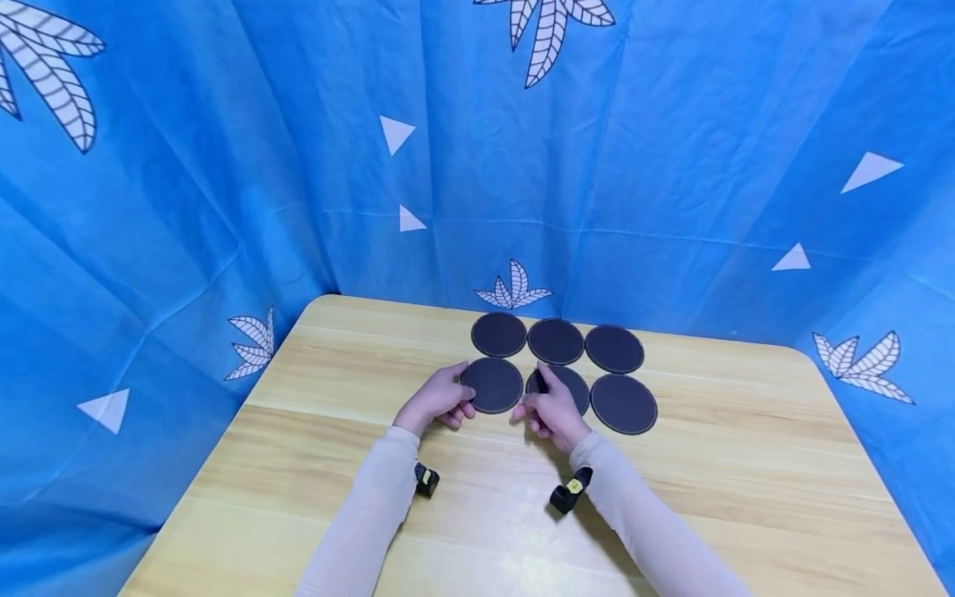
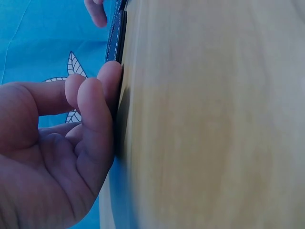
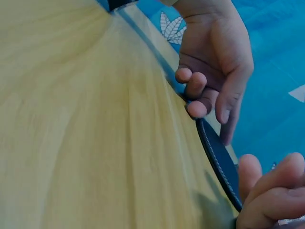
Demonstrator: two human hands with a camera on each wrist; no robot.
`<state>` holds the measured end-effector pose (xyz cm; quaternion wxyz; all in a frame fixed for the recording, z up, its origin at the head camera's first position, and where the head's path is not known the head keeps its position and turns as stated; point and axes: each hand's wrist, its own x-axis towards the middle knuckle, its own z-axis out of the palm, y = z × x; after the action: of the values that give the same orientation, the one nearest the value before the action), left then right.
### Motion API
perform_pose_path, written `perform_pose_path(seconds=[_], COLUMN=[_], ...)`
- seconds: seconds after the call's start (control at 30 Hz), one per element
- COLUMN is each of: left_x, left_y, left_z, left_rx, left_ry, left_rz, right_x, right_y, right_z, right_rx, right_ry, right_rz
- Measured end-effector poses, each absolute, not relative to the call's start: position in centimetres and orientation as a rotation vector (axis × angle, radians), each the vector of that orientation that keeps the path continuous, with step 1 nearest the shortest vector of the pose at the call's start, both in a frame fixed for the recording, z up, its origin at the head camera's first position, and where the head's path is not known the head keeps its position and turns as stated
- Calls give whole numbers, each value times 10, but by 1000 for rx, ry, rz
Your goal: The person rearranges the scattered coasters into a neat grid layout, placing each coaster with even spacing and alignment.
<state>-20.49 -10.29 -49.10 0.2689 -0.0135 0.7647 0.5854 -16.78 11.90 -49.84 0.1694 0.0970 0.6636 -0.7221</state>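
Thin round dark coasters with stitched rims lie flat in two rows of three. My left hand (image 1: 438,396) is at the left edge of the front-left coaster (image 1: 492,385), its thumb and index finger touching the rim. The right hand (image 1: 554,410) reaches over the front-middle coaster (image 1: 573,388), covering part of it, its index finger extended toward the back row. Its thumb points into the gap beside the front-left coaster. In the right wrist view, that coaster (image 3: 218,155) appears edge-on between both hands.
The front-right coaster (image 1: 624,404) and the back-row coasters (image 1: 555,342) sit close together near the rear edge of the wooden table (image 1: 336,497). A blue curtain (image 1: 507,182) with leaf prints hangs behind. Each wrist wears a small black camera (image 1: 570,491).
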Motion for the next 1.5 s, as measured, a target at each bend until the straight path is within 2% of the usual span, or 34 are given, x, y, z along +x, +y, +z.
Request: perform_pose_path(seconds=[0.53,1.17,1.3,1.5], left_x=[-203,-198,-195,-189], left_y=[-103,-99,-94,-86], left_z=[-486,-484,-480,-467], left_rx=[-24,-11,77,378], left_ry=[2037,2053,2130,2579], left_rz=[1587,1624,1663,1536], right_x=[-172,-170,-166,-154], right_y=[120,129,136,155], right_z=[-500,-496,-486,-460], right_rx=[315,158,32,-144], right_ry=[1924,2037,2172,2608], right_rz=[-2014,-1954,-1935,-1711])
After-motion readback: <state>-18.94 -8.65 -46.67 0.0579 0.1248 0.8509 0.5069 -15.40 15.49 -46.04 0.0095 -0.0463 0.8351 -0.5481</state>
